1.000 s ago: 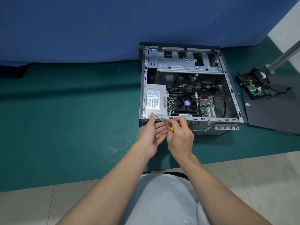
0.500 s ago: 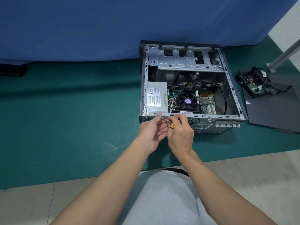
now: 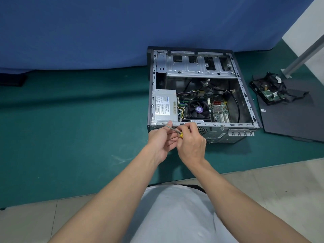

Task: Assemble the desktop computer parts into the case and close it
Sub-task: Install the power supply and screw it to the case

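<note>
An open computer case [image 3: 245,95] lies on its side on the green mat, showing a grey power supply [image 3: 164,106], a black CPU fan [image 3: 199,109] and the motherboard. My right hand [image 3: 192,142] grips a yellow-handled screwdriver [image 3: 172,129] in front of the case's near rim. The thin metal shaft points up and left, with its tip near the power supply's corner. My left hand [image 3: 162,142] pinches the shaft between thumb and fingers.
A dark side panel [image 3: 294,120] lies on the mat to the right of the case, with a hard drive and its cables [image 3: 268,92] on top. A blue cloth backdrop hangs behind. A metal pole [image 3: 305,55] slants at the far right.
The view has shifted slightly, so the case sits a little higher. Both hands stay at the case's near rim on the screwdriver, whose tip has edged left.
</note>
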The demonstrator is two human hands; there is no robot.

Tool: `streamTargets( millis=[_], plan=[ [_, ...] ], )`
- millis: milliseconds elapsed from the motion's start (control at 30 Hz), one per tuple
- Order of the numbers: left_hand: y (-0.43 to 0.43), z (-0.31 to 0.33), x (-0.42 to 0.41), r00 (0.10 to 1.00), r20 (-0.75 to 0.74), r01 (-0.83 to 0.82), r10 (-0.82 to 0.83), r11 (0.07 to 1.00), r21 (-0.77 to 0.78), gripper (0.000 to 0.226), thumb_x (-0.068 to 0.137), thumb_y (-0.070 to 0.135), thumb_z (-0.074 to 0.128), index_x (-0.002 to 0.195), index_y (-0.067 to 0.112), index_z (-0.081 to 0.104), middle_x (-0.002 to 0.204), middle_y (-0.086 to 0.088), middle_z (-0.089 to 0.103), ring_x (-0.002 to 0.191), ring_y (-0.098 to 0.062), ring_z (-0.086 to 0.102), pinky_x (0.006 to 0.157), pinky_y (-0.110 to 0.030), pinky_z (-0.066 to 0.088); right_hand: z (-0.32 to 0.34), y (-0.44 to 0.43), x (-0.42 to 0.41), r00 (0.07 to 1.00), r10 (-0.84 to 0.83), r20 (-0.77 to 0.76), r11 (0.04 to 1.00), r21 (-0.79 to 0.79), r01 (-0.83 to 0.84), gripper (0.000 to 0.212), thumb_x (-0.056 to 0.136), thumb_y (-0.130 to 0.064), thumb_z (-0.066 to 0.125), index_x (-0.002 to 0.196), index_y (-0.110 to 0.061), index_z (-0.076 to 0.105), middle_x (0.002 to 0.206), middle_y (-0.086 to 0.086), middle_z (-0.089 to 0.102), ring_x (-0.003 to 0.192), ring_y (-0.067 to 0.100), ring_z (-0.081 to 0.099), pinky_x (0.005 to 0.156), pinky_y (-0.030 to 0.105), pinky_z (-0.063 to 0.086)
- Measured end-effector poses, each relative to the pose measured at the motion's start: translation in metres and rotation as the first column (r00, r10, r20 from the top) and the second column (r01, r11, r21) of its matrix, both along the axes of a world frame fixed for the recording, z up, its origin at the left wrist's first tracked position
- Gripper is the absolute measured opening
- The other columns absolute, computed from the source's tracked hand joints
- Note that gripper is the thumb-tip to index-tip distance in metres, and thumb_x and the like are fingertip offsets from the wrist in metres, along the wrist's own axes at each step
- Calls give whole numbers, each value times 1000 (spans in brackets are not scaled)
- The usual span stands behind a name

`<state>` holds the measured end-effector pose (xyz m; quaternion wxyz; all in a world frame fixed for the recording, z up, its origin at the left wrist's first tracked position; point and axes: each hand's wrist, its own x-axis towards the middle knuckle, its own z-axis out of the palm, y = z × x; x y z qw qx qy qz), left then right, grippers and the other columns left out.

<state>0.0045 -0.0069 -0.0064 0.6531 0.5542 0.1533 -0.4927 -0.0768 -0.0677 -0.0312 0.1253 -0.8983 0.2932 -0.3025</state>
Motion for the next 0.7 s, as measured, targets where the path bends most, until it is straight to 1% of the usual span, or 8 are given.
streamTargets(
  millis=[100,200,333,433,533,567,633,700],
  plan=[
    [0,1,-1,1000,-1,-11,11,1000,7,26,94,27,63,91,1,64,81,-15,65,72,-24,59,59,-28,59,3,1,0,1000,-4,-26,1000,14,4,19,65,6,67,80,-5,67,83,11,59,49,29,53,38,29,40],
    [-1,2,1,1000,-2,-13,13,1000,22,27,93,25,64,83,1,64,79,-14,67,73,-24,61,61,-29,60,8,5,0,996,-33,-89,996,84,40,20,66,6,70,83,-4,67,85,12,59,51,31,55,41,32,41],
    [-3,7,4,1000,-13,-14,15,999,32,30,94,23,63,76,-1,63,68,-13,66,68,-23,59,54,-28,59,15,5,2,971,-69,-230,969,215,119,14,84,-7,64,98,-6,65,102,10,56,72,36,60,57,40,45],
    [-3,12,5,1000,-21,10,-9,999,44,27,95,21,61,87,-5,63,80,-19,69,67,-24,67,50,-27,56,20,4,-2,977,-73,-200,929,343,139,17,90,-18,61,103,-7,61,104,8,54,85,31,57,70,39,45],
    [-3,15,4,999,-25,31,-29,998,53,31,96,22,60,99,-8,62,86,-21,70,72,-26,70,53,-28,58,25,13,-16,994,-98,-52,858,501,111,14,91,-14,59,102,-7,55,96,4,54,88,25,53,73,24,33],
    [-3,16,4,999,-28,36,-35,998,52,32,96,22,60,101,-9,61,88,-22,70,74,-26,70,55,-29,59,25,18,-22,995,-97,-30,825,556,97,12,92,-14,57,103,-8,55,93,2,55,88,25,55,74,24,34],
    [-3,17,4,999,-28,43,-42,998,54,33,97,22,59,101,-10,61,92,-24,70,76,-28,70,61,-31,61,24,28,-31,997,-73,-35,725,684,77,11,94,-17,55,103,-11,58,84,1,59,83,30,60,77,35,46],
    [-3,17,4,999,-26,49,-47,997,60,32,97,22,58,100,-10,61,97,-25,70,80,-30,70,66,-33,60,22,37,-36,996,-60,-64,630,771,88,12,95,-20,53,101,-14,61,78,1,62,80,33,61,75,43,51]
  ],
)
